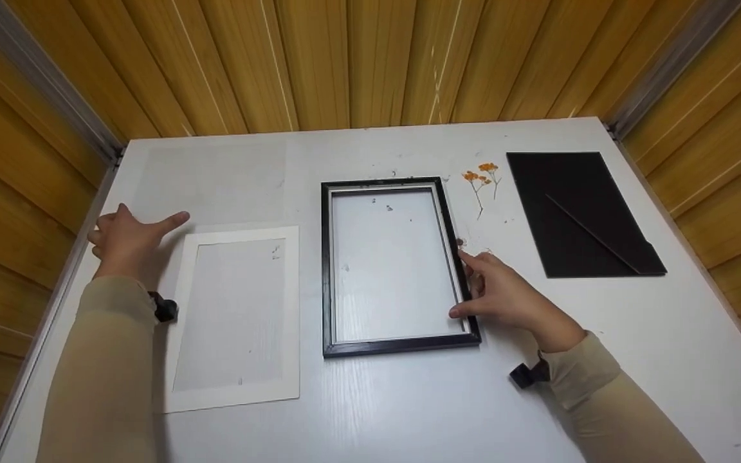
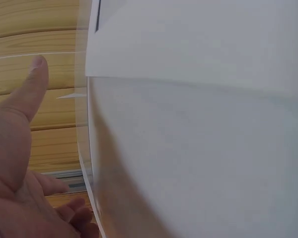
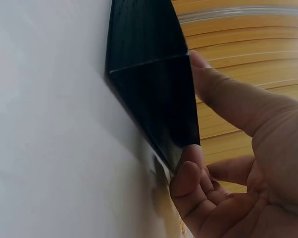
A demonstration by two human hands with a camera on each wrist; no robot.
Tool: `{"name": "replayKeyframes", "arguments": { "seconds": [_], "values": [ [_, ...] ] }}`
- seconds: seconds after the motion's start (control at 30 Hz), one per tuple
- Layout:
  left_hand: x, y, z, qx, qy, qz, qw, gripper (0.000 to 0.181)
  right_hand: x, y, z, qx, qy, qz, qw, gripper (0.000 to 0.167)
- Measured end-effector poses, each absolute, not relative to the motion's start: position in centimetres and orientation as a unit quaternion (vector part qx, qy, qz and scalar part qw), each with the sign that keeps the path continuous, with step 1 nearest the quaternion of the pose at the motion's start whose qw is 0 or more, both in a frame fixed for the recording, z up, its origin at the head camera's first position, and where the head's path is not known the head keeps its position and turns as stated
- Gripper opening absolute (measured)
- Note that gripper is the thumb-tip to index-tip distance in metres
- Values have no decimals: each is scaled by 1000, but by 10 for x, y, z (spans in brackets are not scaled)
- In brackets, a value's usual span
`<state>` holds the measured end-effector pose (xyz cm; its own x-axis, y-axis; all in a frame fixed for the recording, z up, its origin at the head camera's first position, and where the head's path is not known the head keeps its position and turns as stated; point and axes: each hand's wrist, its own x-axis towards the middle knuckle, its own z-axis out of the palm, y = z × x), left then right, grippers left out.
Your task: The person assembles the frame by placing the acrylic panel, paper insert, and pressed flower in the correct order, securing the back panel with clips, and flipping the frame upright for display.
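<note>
The right hand holds the right side of a black picture frame lying on the table. Its thumb rests over the inner edge, and its fingers bend against the outer side. In the right wrist view, the thumb touches the top of the frame while the fingertips sit low along its side. At the left, the other hand holds nothing visible, its thumb spread wide. That hand is near the top-left corner of a white mat and the lower edge of a faint, see-through sheet.
Two sprigs of orange dried flowers lie right of the frame. Farther right is a black backing board with a stand strip. Small dark specks mark the white table. Wood-patterned walls enclose its back and sides.
</note>
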<state>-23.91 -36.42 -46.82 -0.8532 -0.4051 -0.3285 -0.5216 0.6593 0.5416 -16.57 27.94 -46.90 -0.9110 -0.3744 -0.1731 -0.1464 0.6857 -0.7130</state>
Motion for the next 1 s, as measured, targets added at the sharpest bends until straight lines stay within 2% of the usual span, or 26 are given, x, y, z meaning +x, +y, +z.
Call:
{"name": "replayKeyframes", "arguments": {
  "seconds": [0.27, 0.53, 0.8, 1.0],
  "values": [
    [-243, -367, -476, -293, 898, 306, 120, 166, -165, 278, -467, -143, 917, -340, 153, 120],
    [-240, -356, -465, -300, 900, 299, 106, 146, -163, 278, -467, -130, 918, -337, 162, 122],
    [-245, -352, -456, -336, 876, 322, 130, 152, -162, 279, -465, -112, 914, -344, 182, 124],
    [-250, -356, -457, -341, 869, 334, 130, 143, -163, 278, -466, -116, 915, -341, 181, 123]
  ]
}}
